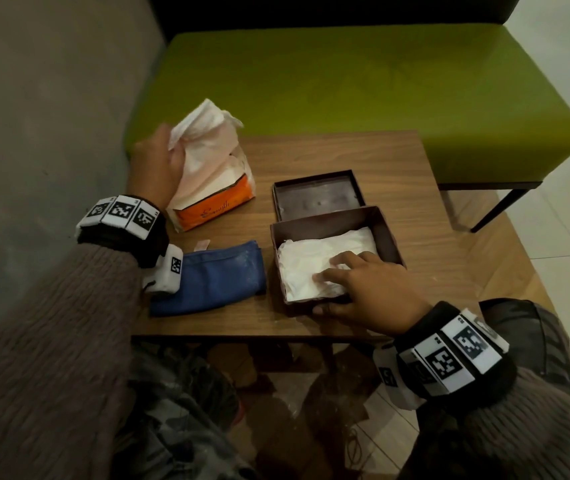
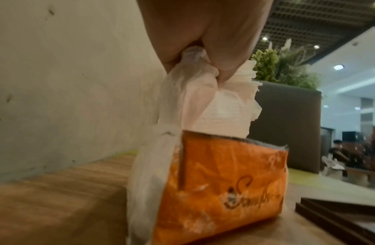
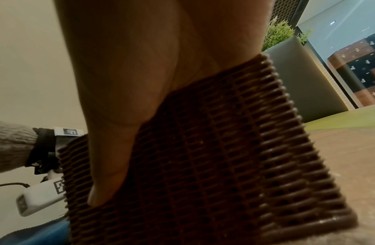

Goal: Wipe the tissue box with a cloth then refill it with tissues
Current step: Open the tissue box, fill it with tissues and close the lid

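Our left hand [image 1: 158, 161] pinches tissues [image 1: 200, 133] from the orange pack [image 1: 214, 209] near the table's far-left edge. Right hand [image 1: 363, 289] lies flat on tissues in the woven box [image 1: 387, 233], thumb on its near wall; the lid [image 1: 318, 199] sits just behind, blue cloth [image 1: 214, 275] between.

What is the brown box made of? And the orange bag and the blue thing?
The brown box looks like woven wicker or plastic weave: its outer wall shows ribbed, crossing strands with a slight shine. The orange bag seems to be thin plastic film, since it is glossy and crinkled. The blue thing looks like soft folded cloth with a stitched hem, matte and a bit dusty.
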Motion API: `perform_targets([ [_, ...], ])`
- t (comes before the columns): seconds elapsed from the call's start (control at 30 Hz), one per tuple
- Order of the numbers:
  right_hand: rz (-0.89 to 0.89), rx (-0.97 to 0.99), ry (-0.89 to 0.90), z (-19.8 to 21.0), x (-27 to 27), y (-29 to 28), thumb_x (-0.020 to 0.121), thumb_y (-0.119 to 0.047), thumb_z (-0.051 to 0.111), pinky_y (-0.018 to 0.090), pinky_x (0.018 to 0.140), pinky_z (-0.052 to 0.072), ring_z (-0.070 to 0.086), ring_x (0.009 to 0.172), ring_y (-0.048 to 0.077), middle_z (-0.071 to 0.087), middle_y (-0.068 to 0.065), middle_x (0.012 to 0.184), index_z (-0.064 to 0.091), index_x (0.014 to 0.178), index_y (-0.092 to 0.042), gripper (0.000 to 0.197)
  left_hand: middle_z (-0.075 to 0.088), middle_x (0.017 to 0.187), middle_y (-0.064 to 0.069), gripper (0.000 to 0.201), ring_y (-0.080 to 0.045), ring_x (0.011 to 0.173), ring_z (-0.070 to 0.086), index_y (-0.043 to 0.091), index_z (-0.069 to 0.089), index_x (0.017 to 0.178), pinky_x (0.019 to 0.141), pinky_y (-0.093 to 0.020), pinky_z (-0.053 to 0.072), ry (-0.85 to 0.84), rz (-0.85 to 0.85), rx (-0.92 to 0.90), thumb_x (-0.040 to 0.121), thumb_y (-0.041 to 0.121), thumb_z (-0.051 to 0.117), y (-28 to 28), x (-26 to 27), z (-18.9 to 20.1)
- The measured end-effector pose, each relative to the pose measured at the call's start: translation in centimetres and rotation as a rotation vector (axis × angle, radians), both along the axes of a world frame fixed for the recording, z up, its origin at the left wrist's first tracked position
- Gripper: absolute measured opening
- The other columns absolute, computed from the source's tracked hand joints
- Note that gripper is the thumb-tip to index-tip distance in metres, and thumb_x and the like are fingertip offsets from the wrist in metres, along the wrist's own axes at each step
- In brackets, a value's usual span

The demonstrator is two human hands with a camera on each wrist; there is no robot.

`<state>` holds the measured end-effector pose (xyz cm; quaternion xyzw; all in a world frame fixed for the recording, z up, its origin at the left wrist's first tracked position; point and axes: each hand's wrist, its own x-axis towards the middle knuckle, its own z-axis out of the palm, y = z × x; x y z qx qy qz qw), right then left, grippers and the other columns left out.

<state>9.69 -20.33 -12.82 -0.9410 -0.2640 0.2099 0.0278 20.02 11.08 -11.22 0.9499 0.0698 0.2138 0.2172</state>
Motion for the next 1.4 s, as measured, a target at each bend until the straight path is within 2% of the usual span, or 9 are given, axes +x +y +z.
perform_targets([
  [0.33,-0.079,0.108,0.016,0.2,-0.3,-0.1,0.068,-0.083,0.049,0.037,0.083,0.049,0.050,0.120,0.017,0.050,-0.006,0.134,0.028,0.136,-0.030,0.089,0.062,0.101,-0.009,0.011,-0.014,0.089,0.056,0.012,0.057,0.094,0.076,-0.024,0.048,-0.178,0.203,-0.643,0.091,0.022,0.054,0.3,-2.7,2.6],
  [0.53,-0.143,0.132,-0.008,0.4,-0.5,0.3,0.049,-0.098,0.003,0.039,0.086,0.049,0.054,0.106,0.019,0.046,-0.002,0.116,0.053,0.112,-0.027,0.107,0.066,0.116,-0.010,0.034,-0.022,0.106,0.064,0.005,0.059,0.120,0.085,-0.034,0.054,0.056,0.055,-1.457,0.089,0.019,0.058,-4.0,-7.4,1.6],
  [0.63,-0.202,0.329,-0.082,0.9,-1.2,0.4,0.064,-0.091,-0.001,0.034,0.095,0.040,0.048,0.110,0.017,0.052,-0.003,0.112,0.055,0.116,-0.027,0.100,0.063,0.123,-0.011,0.040,-0.026,0.113,0.061,0.009,0.056,0.125,0.096,-0.042,0.048,0.181,0.012,-1.679,0.088,0.022,0.060,-7.4,-10.5,0.9],
  [0.7,-0.289,0.620,-0.004,2.8,-2.1,0.7,0.080,-0.079,0.015,0.029,0.097,0.038,0.048,0.115,0.015,0.056,-0.003,0.116,0.055,0.120,-0.023,0.079,0.067,0.115,-0.010,0.027,-0.025,0.108,0.063,0.012,0.061,0.115,0.093,-0.042,0.049,0.227,0.002,-1.686,0.092,0.023,0.053,-10.1,-12.5,0.9],
  [0.77,-0.421,0.992,0.328,5.2,-2.9,1.0,0.098,-0.054,0.029,0.021,0.091,0.045,0.060,0.110,0.009,0.068,-0.007,0.110,0.059,0.114,-0.020,0.048,0.069,0.107,-0.010,0.023,-0.024,0.102,0.064,0.012,0.062,0.109,0.089,-0.041,0.050,0.290,-0.040,-1.628,0.094,0.024,0.050,-12.7,-14.4,1.3],
  [0.87,-0.587,1.384,0.680,6.1,-3.0,0.8,0.099,-0.036,0.040,0.025,0.081,0.058,0.070,0.089,0.004,0.075,-0.014,0.091,0.060,0.102,-0.033,0.020,0.070,0.104,-0.008,0.022,-0.022,0.100,0.066,0.012,0.062,0.109,0.086,-0.037,0.051,0.303,-0.086,-1.588,0.094,0.022,0.050,-15.3,-16.1,1.9],
  [1.07,-0.699,1.477,0.597,4.4,-4.6,1.2,0.090,-0.028,0.063,0.036,0.085,0.058,0.070,0.098,0.017,0.072,0.002,0.110,0.060,0.115,-0.026,0.025,0.072,0.106,-0.005,0.046,-0.021,0.100,0.068,0.022,0.061,0.113,0.089,-0.042,0.052,0.420,-0.225,-1.551,0.073,0.045,0.061,-16.5,-18.4,3.4],
  [1.2,-0.756,1.463,0.465,3.7,-6.4,2.7,0.083,-0.046,0.068,0.046,0.089,0.056,0.069,0.100,0.022,0.071,0.005,0.111,0.062,0.118,-0.023,0.042,0.071,0.109,-0.006,0.071,-0.022,0.100,0.068,0.016,0.055,0.123,0.092,-0.042,0.052,0.501,-0.195,-1.414,0.065,0.052,0.073,-17.3,-19.7,3.2],
  [1.4,-0.699,1.499,0.518,4.1,-7.0,1.9,0.093,-0.056,0.044,0.048,0.092,0.054,0.068,0.104,0.022,0.069,0.005,0.116,0.056,0.127,-0.026,0.047,0.069,0.113,-0.008,0.058,-0.024,0.104,0.066,0.016,0.056,0.122,0.092,-0.043,0.052,0.466,-0.274,-1.418,0.068,0.033,0.070,-16.6,-20.8,2.8],
])
